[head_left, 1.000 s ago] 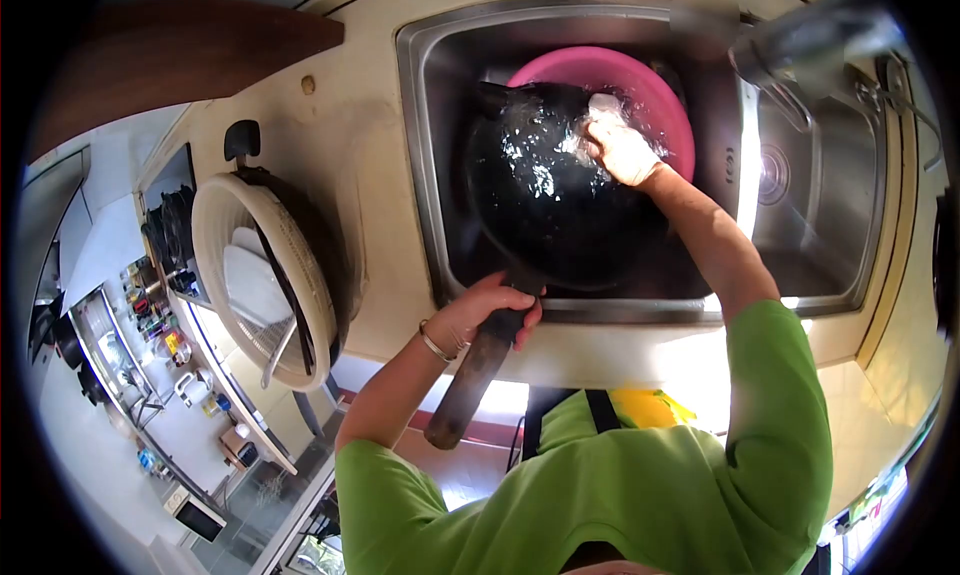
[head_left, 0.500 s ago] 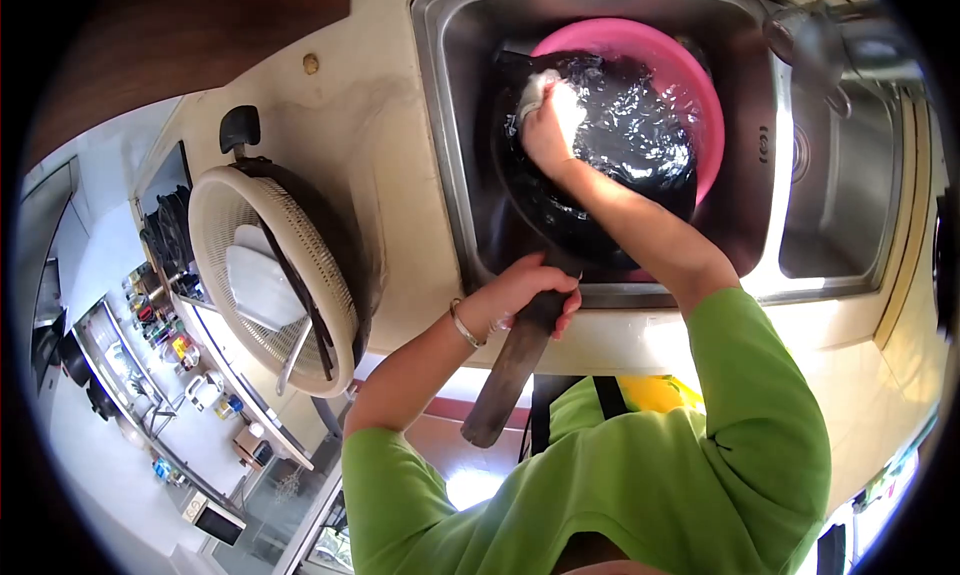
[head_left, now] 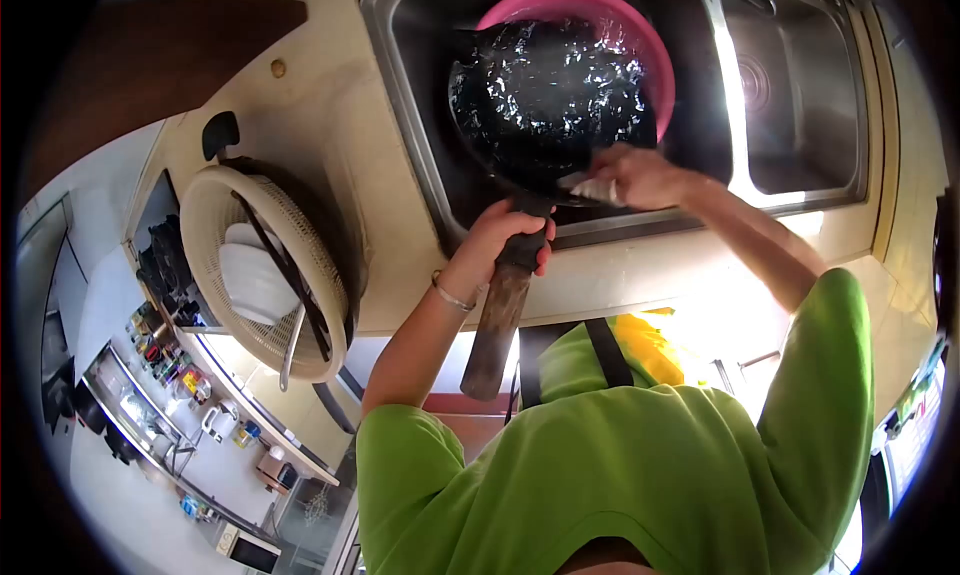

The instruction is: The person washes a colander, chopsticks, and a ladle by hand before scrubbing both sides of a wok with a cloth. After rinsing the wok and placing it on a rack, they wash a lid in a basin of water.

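A black wok (head_left: 540,115) with wet, glinting water in it rests over the pink basin (head_left: 655,60) in the sink. My left hand (head_left: 505,237) is closed around the base of its long handle (head_left: 492,325), which points toward my body. At the wok's near right rim, my right hand (head_left: 640,178) grips a whitish cloth or scrubber (head_left: 596,189); its exact kind is blurred. The cloth touches or nearly touches the rim.
The steel sink (head_left: 412,125) has a second bowl (head_left: 810,105) on the right. On the counter to the left stands a beige colander (head_left: 200,275) holding white dishes (head_left: 255,275) and chopsticks (head_left: 285,265). A black-handled pan is partly hidden behind it.
My right hand has moved with the cloth from the wok's far left inside to its near right rim. My left hand stays on the handle. The view has shifted slightly.
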`<action>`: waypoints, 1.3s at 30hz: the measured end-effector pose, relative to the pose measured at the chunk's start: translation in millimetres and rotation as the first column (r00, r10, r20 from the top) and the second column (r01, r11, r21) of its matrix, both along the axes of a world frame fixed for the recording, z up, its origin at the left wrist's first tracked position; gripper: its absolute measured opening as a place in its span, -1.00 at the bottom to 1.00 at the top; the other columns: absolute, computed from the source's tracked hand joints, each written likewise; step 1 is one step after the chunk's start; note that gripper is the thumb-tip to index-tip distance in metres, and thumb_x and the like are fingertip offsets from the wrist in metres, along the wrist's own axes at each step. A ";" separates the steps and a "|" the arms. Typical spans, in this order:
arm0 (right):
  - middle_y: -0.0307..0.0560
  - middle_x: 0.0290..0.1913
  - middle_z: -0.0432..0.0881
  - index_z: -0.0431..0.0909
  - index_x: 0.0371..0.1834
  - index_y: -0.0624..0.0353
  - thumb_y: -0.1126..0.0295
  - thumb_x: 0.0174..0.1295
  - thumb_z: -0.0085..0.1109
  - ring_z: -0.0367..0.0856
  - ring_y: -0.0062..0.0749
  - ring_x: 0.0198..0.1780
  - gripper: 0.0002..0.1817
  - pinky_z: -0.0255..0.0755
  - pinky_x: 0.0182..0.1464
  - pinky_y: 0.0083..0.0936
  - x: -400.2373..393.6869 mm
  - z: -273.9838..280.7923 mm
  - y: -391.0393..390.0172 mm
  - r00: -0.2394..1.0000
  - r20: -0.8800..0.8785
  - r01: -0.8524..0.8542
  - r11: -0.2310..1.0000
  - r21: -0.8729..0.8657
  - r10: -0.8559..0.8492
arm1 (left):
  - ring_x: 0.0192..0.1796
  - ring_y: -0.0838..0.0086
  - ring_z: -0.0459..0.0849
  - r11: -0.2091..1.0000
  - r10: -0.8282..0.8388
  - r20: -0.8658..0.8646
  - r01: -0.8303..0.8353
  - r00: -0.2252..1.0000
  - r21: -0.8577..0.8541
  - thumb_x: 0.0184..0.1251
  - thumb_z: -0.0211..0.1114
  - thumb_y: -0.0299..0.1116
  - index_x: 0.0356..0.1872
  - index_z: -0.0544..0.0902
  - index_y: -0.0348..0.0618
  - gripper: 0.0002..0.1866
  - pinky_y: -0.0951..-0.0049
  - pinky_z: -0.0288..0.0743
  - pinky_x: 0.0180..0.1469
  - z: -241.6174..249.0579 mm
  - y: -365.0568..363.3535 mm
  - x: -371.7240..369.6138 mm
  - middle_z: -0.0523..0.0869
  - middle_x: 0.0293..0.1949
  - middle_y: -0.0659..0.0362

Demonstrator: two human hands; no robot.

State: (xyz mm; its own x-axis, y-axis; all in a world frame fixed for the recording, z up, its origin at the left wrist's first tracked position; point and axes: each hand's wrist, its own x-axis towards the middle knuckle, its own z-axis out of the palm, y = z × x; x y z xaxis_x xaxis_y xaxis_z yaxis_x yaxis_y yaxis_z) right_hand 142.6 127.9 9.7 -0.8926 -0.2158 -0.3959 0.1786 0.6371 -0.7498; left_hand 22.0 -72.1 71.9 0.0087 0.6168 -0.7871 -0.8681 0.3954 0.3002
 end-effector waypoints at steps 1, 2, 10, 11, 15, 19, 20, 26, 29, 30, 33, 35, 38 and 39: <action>-0.04 -0.20 0.43 0.51 -0.11 -0.07 0.17 0.13 -0.04 0.44 -0.27 -0.14 -0.71 0.35 -0.11 -0.45 -0.1 -1.0 13.5 0.998 0.041 -0.044 0.996 0.075 0.041 | -0.62 0.37 0.53 1.000 -0.008 0.008 0.008 1.000 -0.002 0.00 0.05 -0.46 -0.21 0.41 -0.38 -0.71 0.38 0.44 -0.59 0.3 -1.6 1.4 0.52 -0.48 0.02; -0.08 -0.17 0.44 0.50 -0.08 -0.21 0.14 0.13 -0.06 0.40 -0.25 -0.09 -0.71 0.27 0.00 -0.42 -3.9 -2.2 24.5 0.996 0.069 -0.067 0.976 0.205 0.053 | -0.60 0.36 0.54 1.000 -0.004 -0.006 0.004 1.000 0.001 -0.01 0.05 -0.47 -0.19 0.40 -0.38 -0.70 0.38 0.44 -0.58 1.0 -1.8 1.3 0.51 -0.46 0.02; 0.02 -0.02 0.37 0.22 0.11 0.14 0.24 0.12 -0.20 0.34 -0.23 -0.02 -0.54 0.25 -0.03 -0.27 -61.1 -112.4 37.9 0.959 -0.198 -0.003 0.706 0.708 0.203 | -0.62 0.39 0.48 0.996 -0.080 0.110 0.084 0.991 -0.032 -0.01 0.04 -0.47 -0.19 0.33 -0.35 -0.69 0.38 0.46 -0.56 0.5 4.6 -7.9 0.45 -0.52 0.04; 0.03 0.00 0.36 0.18 0.14 0.16 0.27 0.11 -0.21 0.33 -0.23 -0.01 -0.52 0.27 -0.08 -0.26 -68.8 -125.6 31.9 0.925 -0.352 0.134 0.745 0.654 0.143 | -0.62 0.39 0.48 0.996 -0.074 0.121 0.079 0.990 -0.039 -0.01 0.04 -0.47 -0.19 0.33 -0.35 -0.69 0.38 0.46 -0.56 -0.8 5.2 -8.8 0.45 -0.52 0.04; -0.02 0.10 0.31 0.13 0.15 0.19 0.34 0.09 -0.25 0.36 -0.33 -0.02 -0.50 0.36 -0.20 -0.40 -100.0 -142.0 -7.3 0.981 -0.181 0.183 0.618 0.764 -0.068 | -0.61 0.39 0.48 0.995 -0.086 0.169 0.093 0.982 -0.038 -0.01 0.04 -0.48 -0.21 0.33 -0.35 -0.71 0.38 0.46 -0.58 -3.0 3.3 -9.6 0.45 -0.54 0.04; 0.01 -0.43 0.51 0.33 -0.09 0.24 0.28 0.09 -0.12 0.47 -0.19 -0.55 -0.65 0.30 -0.57 -0.37 -134.7 -84.2 -36.4 0.779 -0.420 0.608 0.724 0.325 -0.466 | -0.62 0.39 0.47 0.993 -0.089 0.147 0.100 0.985 -0.068 0.00 0.02 -0.48 -0.23 0.33 -0.35 -0.73 0.38 0.45 -0.59 -1.8 2.6 -8.6 0.44 -0.55 0.06; -0.06 -0.54 0.48 0.30 -0.08 0.27 0.29 0.10 -0.13 0.46 -0.17 -0.56 -0.64 0.31 -0.51 -0.28 -143.0 -110.9 -56.4 0.590 -0.572 0.777 0.592 0.212 -0.570 | -0.62 0.39 0.47 0.992 -0.087 0.149 0.099 0.985 -0.073 0.00 0.02 -0.48 -0.23 0.33 -0.35 -0.73 0.38 0.45 -0.59 -1.3 2.7 -7.6 0.44 -0.55 0.06; 0.44 -0.11 0.28 0.04 0.18 0.37 0.17 0.06 -0.22 0.25 0.16 -0.05 -0.35 0.19 0.02 -0.22 -134.9 -42.1 -91.3 0.782 0.032 0.601 0.738 -0.308 -0.623 | -0.61 0.38 0.51 0.998 -0.068 0.035 0.068 0.997 -0.009 -0.02 0.09 -0.50 -0.30 0.32 -0.35 -0.76 0.37 0.45 -0.59 -2.1 1.8 -5.2 0.49 -0.54 0.05; 0.24 -0.02 0.27 0.26 0.11 0.18 0.17 0.12 -0.19 0.23 0.05 0.02 -0.50 0.18 0.06 -0.33 -96.4 -20.0 -82.6 0.938 -0.074 0.284 0.876 -0.391 -0.337 | -0.61 0.38 0.51 0.997 -0.079 -0.011 0.079 0.997 0.010 -0.04 0.08 -0.50 -0.30 0.35 -0.35 -0.76 0.38 0.45 -0.58 -4.2 0.4 -3.0 0.50 -0.53 0.05; 0.24 -0.02 0.27 0.26 0.11 0.18 0.17 0.12 -0.19 0.23 0.05 0.02 -0.50 0.18 0.06 -0.33 -81.1 -5.9 -78.3 0.937 -0.074 0.288 0.873 -0.393 -0.343 | -0.60 0.38 0.52 0.996 -0.080 -0.028 0.082 0.996 0.039 -0.07 0.07 -0.50 -0.30 0.38 -0.36 -0.76 0.37 0.45 -0.58 -3.8 0.4 -3.0 0.51 -0.53 0.05; 0.05 -0.05 0.30 0.42 -0.02 0.12 0.07 0.18 -0.20 0.24 -0.14 0.07 -0.56 0.16 0.09 -0.37 -38.2 11.5 -50.2 0.965 0.169 0.262 0.816 -0.515 -0.203 | -0.59 0.42 0.48 0.995 -0.046 -0.094 0.054 0.994 0.080 -0.08 0.01 -0.49 -0.27 0.38 -0.39 -0.72 0.42 0.43 -0.56 -1.4 -0.7 1.7 0.47 -0.49 0.05; -0.01 -0.06 0.30 0.46 -0.07 0.09 0.05 0.19 -0.19 0.25 -0.21 0.06 -0.57 0.16 0.09 -0.38 -15.0 4.3 -20.6 0.985 0.174 0.053 0.905 -0.421 0.023 | -0.58 0.42 0.47 0.998 -0.049 -0.109 0.053 0.993 0.030 -0.09 0.01 -0.48 -0.25 0.38 -0.39 -0.70 0.44 0.42 -0.56 -0.1 -2.4 3.1 0.47 -0.48 0.05; 0.00 -0.09 0.37 0.50 -0.15 0.05 0.05 0.16 -0.17 0.33 -0.18 0.00 -0.60 0.19 0.05 -0.37 3.3 -14.8 22.1 0.976 0.139 -0.136 0.966 -0.220 0.169 | -0.58 0.44 0.45 0.999 -0.026 -0.080 0.029 0.996 0.027 -0.09 0.01 -0.46 -0.22 0.39 -0.37 -0.67 0.46 0.39 -0.57 1.3 -0.9 3.0 0.47 -0.49 0.07; 0.00 -0.10 0.38 0.52 -0.18 0.01 0.05 0.15 -0.17 0.35 -0.18 -0.01 -0.63 0.21 0.04 -0.37 0.3 -13.8 34.0 0.962 0.140 -0.220 0.970 -0.107 0.233 | -0.58 0.44 0.45 0.999 -0.035 -0.080 0.038 0.996 0.030 -0.09 0.01 -0.46 -0.22 0.39 -0.37 -0.67 0.46 0.39 -0.57 2.0 -0.9 4.1 0.47 -0.49 0.07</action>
State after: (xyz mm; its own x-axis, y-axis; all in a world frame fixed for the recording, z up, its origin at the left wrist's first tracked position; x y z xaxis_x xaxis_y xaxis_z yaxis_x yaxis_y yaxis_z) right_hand 142.9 161.9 -4.2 -0.7482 -0.4458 -0.4914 0.1522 0.6056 -0.7811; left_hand 26.1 -73.0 73.9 -0.0302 0.6413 -0.7667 -0.8259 0.4160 0.3805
